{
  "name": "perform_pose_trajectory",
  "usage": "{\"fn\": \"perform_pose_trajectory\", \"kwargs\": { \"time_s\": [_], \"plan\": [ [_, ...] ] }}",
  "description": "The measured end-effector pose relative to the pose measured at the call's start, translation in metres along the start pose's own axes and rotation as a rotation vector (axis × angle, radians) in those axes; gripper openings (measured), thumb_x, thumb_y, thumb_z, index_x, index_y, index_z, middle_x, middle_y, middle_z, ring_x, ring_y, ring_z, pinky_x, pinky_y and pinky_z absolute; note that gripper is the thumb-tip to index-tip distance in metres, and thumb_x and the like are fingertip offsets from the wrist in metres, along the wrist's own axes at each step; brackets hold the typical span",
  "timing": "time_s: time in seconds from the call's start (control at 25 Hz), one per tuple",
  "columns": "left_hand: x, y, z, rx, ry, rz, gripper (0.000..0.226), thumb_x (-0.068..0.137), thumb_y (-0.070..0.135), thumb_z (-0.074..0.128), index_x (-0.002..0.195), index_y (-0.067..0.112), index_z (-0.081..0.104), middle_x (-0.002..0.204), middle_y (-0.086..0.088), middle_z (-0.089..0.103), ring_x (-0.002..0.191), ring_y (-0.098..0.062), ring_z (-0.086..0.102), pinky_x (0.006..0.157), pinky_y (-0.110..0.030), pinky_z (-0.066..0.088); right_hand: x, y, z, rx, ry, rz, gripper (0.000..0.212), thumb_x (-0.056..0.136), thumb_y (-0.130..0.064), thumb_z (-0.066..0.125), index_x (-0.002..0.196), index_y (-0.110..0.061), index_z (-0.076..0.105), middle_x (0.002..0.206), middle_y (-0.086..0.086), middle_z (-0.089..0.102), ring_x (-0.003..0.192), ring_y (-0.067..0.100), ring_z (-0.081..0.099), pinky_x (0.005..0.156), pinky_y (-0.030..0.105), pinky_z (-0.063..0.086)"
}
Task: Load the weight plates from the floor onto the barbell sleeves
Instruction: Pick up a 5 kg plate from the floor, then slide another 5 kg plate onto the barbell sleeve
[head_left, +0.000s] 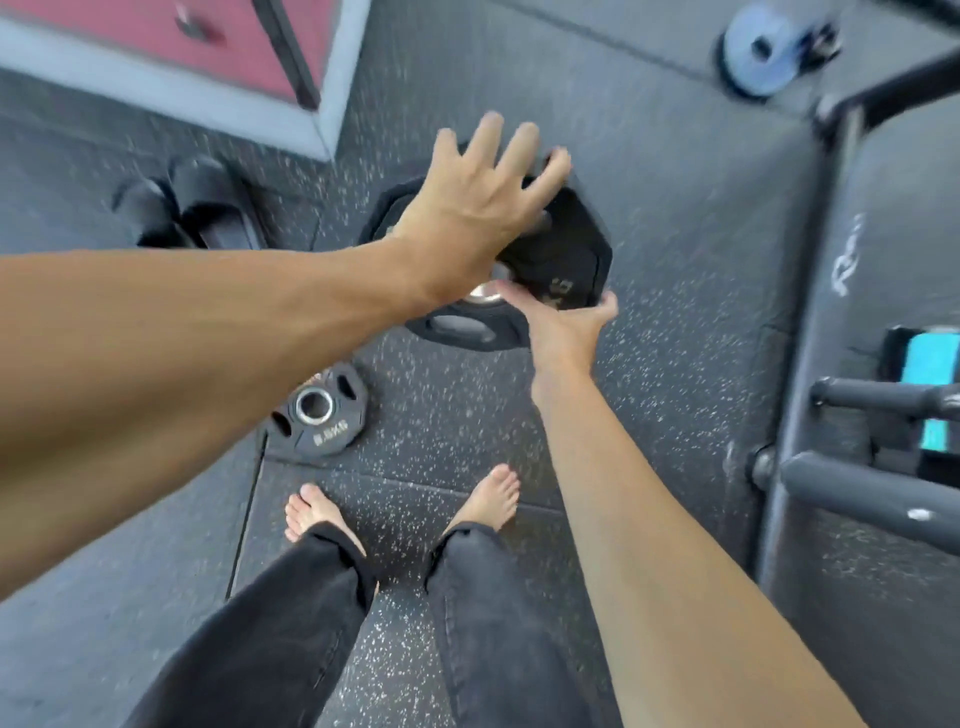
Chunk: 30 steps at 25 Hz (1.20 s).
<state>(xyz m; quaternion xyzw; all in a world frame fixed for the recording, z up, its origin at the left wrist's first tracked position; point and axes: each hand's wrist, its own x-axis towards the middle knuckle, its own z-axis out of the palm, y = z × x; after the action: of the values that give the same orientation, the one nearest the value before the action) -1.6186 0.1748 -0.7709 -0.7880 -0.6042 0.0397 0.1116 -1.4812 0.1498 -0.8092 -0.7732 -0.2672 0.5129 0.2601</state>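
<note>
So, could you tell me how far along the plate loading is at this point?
Nothing looks loaded yet: no plate is seen on a barbell sleeve in this view. In hand: the right hand grips the edge of the large black plate on the floor, while the left hand hovers open above it. Left: that plate, the small plate lying flat near the feet, and possibly the blue plate farther off.

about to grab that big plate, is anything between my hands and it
Nothing visible does. The right hand already touches the large plate at its near edge; the left hand is spread just above it. The small plate lies apart, nearer the feet.
</note>
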Motion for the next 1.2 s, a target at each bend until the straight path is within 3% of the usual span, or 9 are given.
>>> {"fn": "perform_pose_trajectory", "kwargs": {
  "time_s": [0.08, 0.2, 0.4, 0.56, 0.68, 0.8, 0.88, 1.04, 1.2],
  "plan": [
    [0.025, -0.035, -0.071, 0.148, 0.118, 0.128, 0.055, 0.078, 0.018, 0.054, 0.132, 0.011, 0.044, 0.112, -0.014, 0.054, 0.091, -0.03, 0.055, 0.062, -0.036, 0.041, -0.029, -0.085, -0.026, -0.098, -0.059, -0.335, 0.104, 0.045, -0.028, 0.099, 0.134, -0.02, 0.045, 0.128, 0.004, 0.059, 0.112, 0.018, 0.061, 0.095, 0.034, 0.052],
    [0.053, -0.086, -0.178, 0.198, 0.264, 0.358, 0.069, 0.073, 0.017, 0.066, 0.136, 0.012, 0.039, 0.112, -0.015, 0.042, 0.092, -0.03, 0.044, 0.066, -0.04, 0.04, -0.089, -0.2, -0.062, -0.315, -0.186, -0.67, 0.051, 0.055, -0.021, 0.097, 0.097, -0.013, 0.069, 0.087, -0.004, 0.071, 0.079, 0.003, 0.063, 0.065, 0.019, 0.048],
    [0.073, -0.154, -0.348, 0.109, 0.388, 0.591, 0.079, 0.075, 0.027, 0.073, 0.143, 0.01, 0.037, 0.115, -0.017, 0.05, 0.094, -0.031, 0.047, 0.073, -0.046, 0.046, -0.21, -0.317, -0.1, -0.201, -0.057, -0.953, 0.023, 0.071, -0.025, 0.087, 0.075, -0.008, 0.071, 0.074, 0.008, 0.074, 0.067, 0.006, 0.06, 0.06, 0.043, 0.052],
    [0.068, -0.192, -0.456, -0.097, 0.555, 0.222, 0.123, 0.05, 0.058, 0.089, 0.15, 0.016, 0.03, 0.14, -0.021, 0.04, 0.118, -0.038, 0.048, 0.099, -0.054, 0.045, -0.308, -0.406, -0.147, -0.185, 0.113, -1.07, 0.019, 0.073, -0.023, 0.081, 0.068, -0.014, 0.065, 0.061, -0.001, 0.066, 0.062, 0.022, 0.063, 0.054, 0.037, 0.048],
    [0.065, -0.188, -0.514, -0.64, 0.63, -0.302, 0.133, 0.049, 0.057, 0.089, 0.155, 0.018, 0.018, 0.155, -0.017, 0.025, 0.135, -0.039, 0.038, 0.111, -0.054, 0.039, -0.371, -0.466, -0.192, -0.037, 0.21, -1.077, 0.017, 0.069, -0.02, 0.082, 0.068, -0.011, 0.069, 0.06, 0.0, 0.066, 0.057, 0.016, 0.06, 0.051, 0.032, 0.047],
    [0.082, -0.172, -0.58, -1.24, 0.618, -0.547, 0.131, 0.05, 0.061, 0.08, 0.157, 0.022, 0.014, 0.15, -0.01, 0.033, 0.133, -0.031, 0.044, 0.108, -0.046, 0.043, -0.427, -0.511, -0.233, 0.2, 0.244, -1.037, 0.023, 0.066, -0.016, 0.086, 0.065, -0.004, 0.067, 0.06, 0.012, 0.065, 0.056, 0.015, 0.053, 0.054, 0.029, 0.044],
    [0.094, -0.167, -0.631, -1.503, 0.597, -0.553, 0.122, 0.048, 0.063, 0.082, 0.151, 0.03, 0.025, 0.14, 0.001, 0.05, 0.127, -0.022, 0.053, 0.104, -0.041, 0.046, -0.465, -0.536, -0.261, 0.306, 0.27, -1.057, 0.024, 0.065, -0.019, 0.089, 0.066, -0.005, 0.07, 0.06, 0.004, 0.066, 0.057, 0.018, 0.059, 0.058, 0.033, 0.05],
    [0.112, -0.157, -0.72, -1.603, 0.754, -0.464, 0.09, 0.044, 0.067, 0.079, 0.123, 0.039, 0.045, 0.11, 0.02, 0.064, 0.107, -0.014, 0.064, 0.09, -0.033, 0.049, -0.531, -0.581, -0.314, 0.36, 0.359, -1.189, 0.021, 0.067, -0.023, 0.089, 0.075, -0.009, 0.076, 0.072, 0.005, 0.076, 0.074, 0.029, 0.074, 0.071, 0.048, 0.062],
    [0.123, -0.148, -0.792, -1.616, 0.911, -0.311, 0.082, 0.044, 0.066, 0.081, 0.116, 0.044, 0.048, 0.1, 0.028, 0.063, 0.096, -0.004, 0.061, 0.085, -0.028, 0.043, -0.571, -0.61, -0.361, 0.217, 0.595, -1.384, 0.028, 0.077, -0.029, 0.084, 0.08, -0.006, 0.068, 0.073, 0.008, 0.069, 0.072, 0.026, 0.066, 0.064, 0.03, 0.053]
  ]
}}
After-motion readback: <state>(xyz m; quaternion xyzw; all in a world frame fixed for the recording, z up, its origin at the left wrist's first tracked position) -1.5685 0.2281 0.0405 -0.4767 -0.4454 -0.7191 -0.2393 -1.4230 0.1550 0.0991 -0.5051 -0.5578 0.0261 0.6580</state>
